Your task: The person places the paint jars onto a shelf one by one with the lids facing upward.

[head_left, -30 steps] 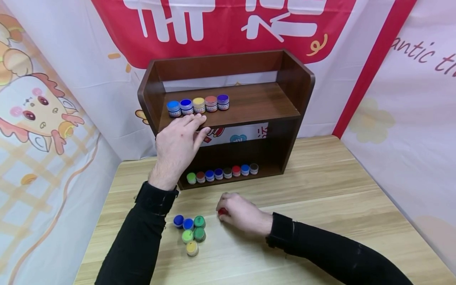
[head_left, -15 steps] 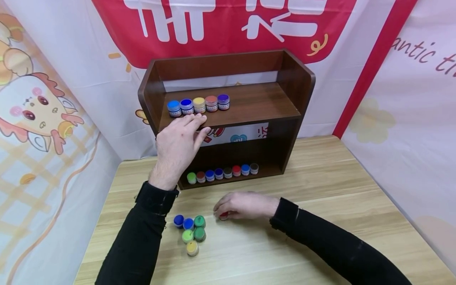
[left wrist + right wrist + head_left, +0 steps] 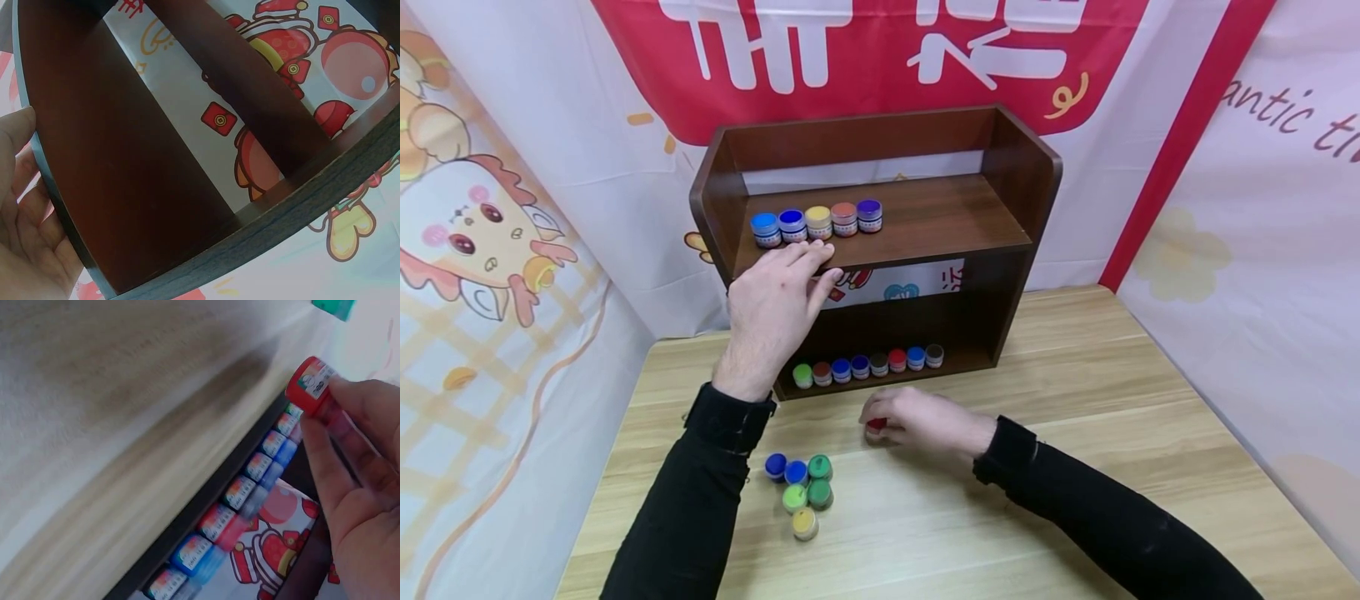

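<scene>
My right hand (image 3: 921, 419) pinches a small red-lidded paint jar (image 3: 310, 384) between thumb and fingers, just in front of the shelf unit. In the head view the fingers partly cover this jar (image 3: 876, 425). My left hand (image 3: 778, 304) rests at the left on the front edge of the upper shelf (image 3: 940, 221), its fingers over the edge. The left wrist view has the thumb (image 3: 22, 125) touching the board's edge, with the other fingers partly behind it. Several paint jars (image 3: 818, 222) line the upper shelf near the left fingertips. Another row of jars (image 3: 878, 364) stands along the lower shelf.
A loose group of green, blue and yellow-lidded jars (image 3: 795, 498) stands on the wooden table (image 3: 1075, 400), left of the right hand. The dark brown shelf unit (image 3: 1030, 192) stands at the back, before a printed cloth backdrop (image 3: 662, 200).
My right hand first shifts slightly toward me, then moves with the red-lidded jar forward toward the shelf unit. The left hand stays where it was on the upper shelf.
</scene>
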{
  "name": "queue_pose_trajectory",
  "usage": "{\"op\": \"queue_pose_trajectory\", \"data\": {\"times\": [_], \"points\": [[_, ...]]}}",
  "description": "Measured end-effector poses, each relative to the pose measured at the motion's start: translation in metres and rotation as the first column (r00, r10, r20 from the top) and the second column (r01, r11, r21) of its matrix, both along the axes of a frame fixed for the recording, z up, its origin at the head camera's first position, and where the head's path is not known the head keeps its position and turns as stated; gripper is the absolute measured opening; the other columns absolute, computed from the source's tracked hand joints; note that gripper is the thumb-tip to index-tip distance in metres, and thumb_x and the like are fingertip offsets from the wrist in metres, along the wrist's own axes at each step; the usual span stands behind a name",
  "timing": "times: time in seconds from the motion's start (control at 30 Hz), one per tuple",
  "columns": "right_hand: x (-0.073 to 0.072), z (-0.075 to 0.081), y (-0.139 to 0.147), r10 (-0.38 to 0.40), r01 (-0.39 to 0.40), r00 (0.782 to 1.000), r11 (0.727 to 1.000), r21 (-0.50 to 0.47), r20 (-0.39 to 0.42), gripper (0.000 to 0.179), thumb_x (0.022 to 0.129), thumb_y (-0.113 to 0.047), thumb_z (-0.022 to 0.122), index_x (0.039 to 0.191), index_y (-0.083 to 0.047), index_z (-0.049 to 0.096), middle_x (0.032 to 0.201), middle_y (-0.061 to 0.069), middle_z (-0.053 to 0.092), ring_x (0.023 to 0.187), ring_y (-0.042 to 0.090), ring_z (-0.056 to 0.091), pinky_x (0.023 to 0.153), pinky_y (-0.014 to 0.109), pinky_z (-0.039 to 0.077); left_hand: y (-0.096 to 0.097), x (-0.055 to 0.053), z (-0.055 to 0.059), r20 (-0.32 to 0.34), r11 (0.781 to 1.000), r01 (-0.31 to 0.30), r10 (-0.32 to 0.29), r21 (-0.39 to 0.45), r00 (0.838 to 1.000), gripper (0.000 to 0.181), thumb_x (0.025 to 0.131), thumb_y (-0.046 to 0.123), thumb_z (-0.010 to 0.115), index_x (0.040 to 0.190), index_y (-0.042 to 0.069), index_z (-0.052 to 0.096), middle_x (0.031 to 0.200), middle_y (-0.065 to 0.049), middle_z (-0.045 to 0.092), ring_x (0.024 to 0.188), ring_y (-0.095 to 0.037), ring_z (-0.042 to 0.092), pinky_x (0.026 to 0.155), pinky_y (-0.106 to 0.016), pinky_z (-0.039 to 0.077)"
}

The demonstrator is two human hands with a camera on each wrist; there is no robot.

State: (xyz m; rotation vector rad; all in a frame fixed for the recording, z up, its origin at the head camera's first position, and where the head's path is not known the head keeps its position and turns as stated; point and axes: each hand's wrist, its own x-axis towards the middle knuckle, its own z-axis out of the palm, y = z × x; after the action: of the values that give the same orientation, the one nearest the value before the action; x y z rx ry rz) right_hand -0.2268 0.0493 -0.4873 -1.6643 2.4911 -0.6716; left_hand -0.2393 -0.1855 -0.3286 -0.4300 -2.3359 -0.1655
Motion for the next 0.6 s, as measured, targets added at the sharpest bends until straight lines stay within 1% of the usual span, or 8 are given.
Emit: {"op": "queue_pose_trajectory", "data": {"times": [0.1, 0.23, 0.43, 0.6], "points": [[-0.001, 0.008, 0.005, -0.042, 0.042, 0.999, 0.999, -0.026, -0.019, 0.023, 0.094, -0.012, 0.075, 0.117, -0.014, 0.075, 0.116, -0.001, 0.071, 0.106, 0.006, 0.064, 0.093, 0.016, 0.052, 0.0, 0.001, 0.0, 0.003, 1.0, 0.0, 0.0, 0.003, 1.0, 0.049, 0.102, 0.054, 0.055, 0.136, 0.023, 0.071, 0.136, -0.002, 0.069, 0.123, -0.026, 0.065, 0.088, -0.044, 0.06], [-0.006, 0.016, 0.013, -0.106, 0.104, 0.994, 0.993, -0.05, -0.033, 0.022, 0.094, -0.012, 0.076, 0.115, -0.015, 0.075, 0.115, -0.001, 0.071, 0.106, 0.007, 0.064, 0.094, 0.02, 0.053, 0.0, 0.001, 0.0, 0.006, 1.0, -0.001, 0.001, 0.004, 1.0, 0.05, 0.102, 0.055, 0.054, 0.137, 0.023, 0.071, 0.137, -0.002, 0.068, 0.123, -0.027, 0.065, 0.088, -0.045, 0.06], [-0.015, 0.028, 0.028, -0.21, 0.209, 0.977, 0.977, -0.05, -0.023, 0.028, 0.094, -0.013, 0.076, 0.122, -0.017, 0.074, 0.122, -0.001, 0.069, 0.112, 0.007, 0.063, 0.098, 0.025, 0.053, 0.0, 0.002, 0.001, 0.007, 1.0, -0.002, 0.002, 0.002, 1.0, 0.052, 0.103, 0.056, 0.052, 0.137, 0.022, 0.07, 0.136, -0.002, 0.068, 0.123, -0.027, 0.065, 0.088, -0.045, 0.06], [-0.024, 0.036, 0.042, -0.272, 0.269, 0.962, 0.96, -0.079, -0.035, 0.029, 0.093, -0.011, 0.077, 0.121, -0.016, 0.074, 0.12, -0.001, 0.069, 0.108, 0.008, 0.064, 0.094, 0.025, 0.055, 0.0, 0.002, 0.001, 0.006, 1.0, -0.005, 0.005, -0.002, 1.0, 0.05, 0.102, 0.055, 0.055, 0.137, 0.022, 0.07, 0.136, -0.002, 0.069, 0.123, -0.027, 0.065, 0.088, -0.045, 0.06]]}}
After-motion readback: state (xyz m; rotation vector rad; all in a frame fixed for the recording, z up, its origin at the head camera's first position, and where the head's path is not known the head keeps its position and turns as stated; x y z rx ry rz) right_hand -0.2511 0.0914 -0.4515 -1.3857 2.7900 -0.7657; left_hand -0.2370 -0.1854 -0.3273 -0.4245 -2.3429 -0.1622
